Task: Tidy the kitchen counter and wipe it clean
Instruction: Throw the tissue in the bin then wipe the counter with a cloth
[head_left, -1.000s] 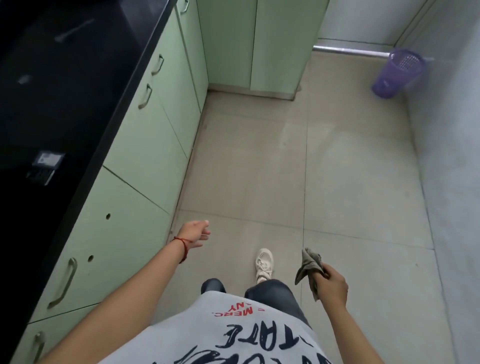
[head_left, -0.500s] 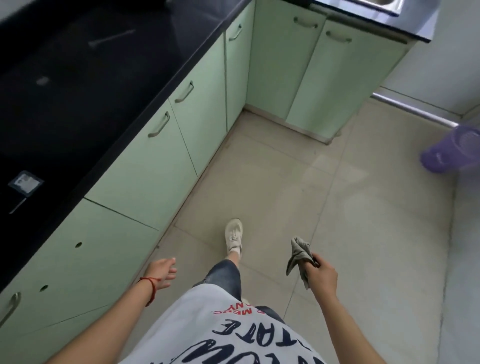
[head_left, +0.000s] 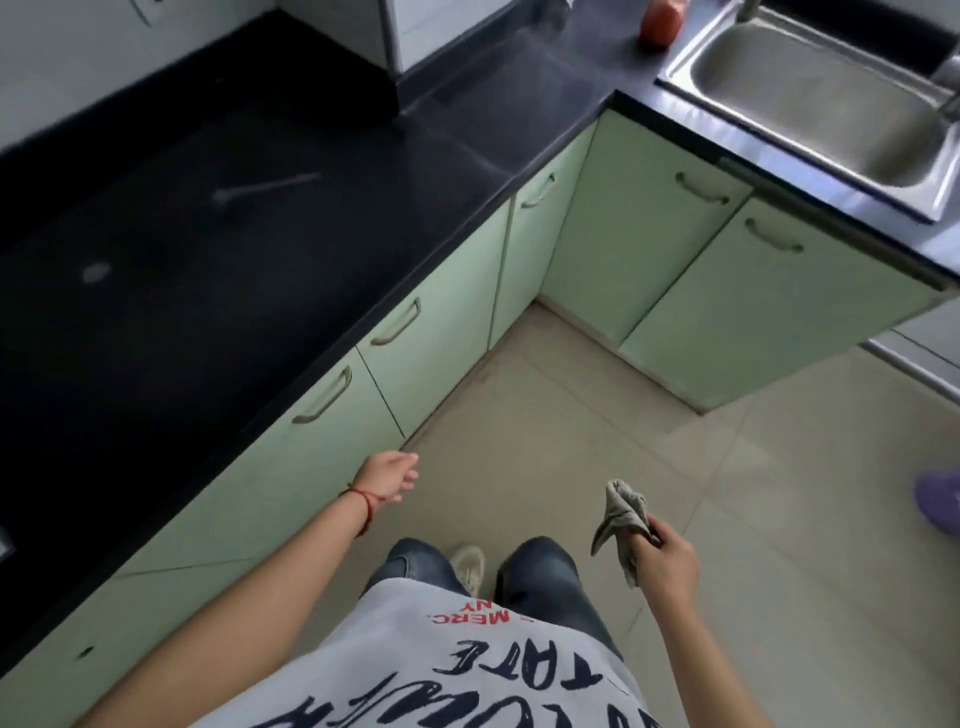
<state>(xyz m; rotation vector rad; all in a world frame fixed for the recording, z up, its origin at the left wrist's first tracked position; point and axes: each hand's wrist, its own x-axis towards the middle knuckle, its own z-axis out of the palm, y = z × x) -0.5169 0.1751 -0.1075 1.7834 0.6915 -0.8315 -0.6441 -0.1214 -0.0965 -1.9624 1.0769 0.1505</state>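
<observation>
The right hand (head_left: 667, 564) had its fingers (head_left: 655, 535) curled tight around a crumpled grey cloth (head_left: 621, 514), which stuck up and hung down on the thumb side of the fist, over the tiled floor (head_left: 753, 519). The left hand (head_left: 387, 475), a red string (head_left: 363, 501) at its wrist, held nothing, its fingers loosely spread just in front of the green cabinet doors (head_left: 415, 338). Beyond those fingers and to their left ran the black table (head_left: 208, 234), bearing a blurred pale streak and a small pale spot. Far ahead of the right fingers sat the steel sink (head_left: 691, 57), with a red item (head_left: 660, 21) beside it.
</observation>
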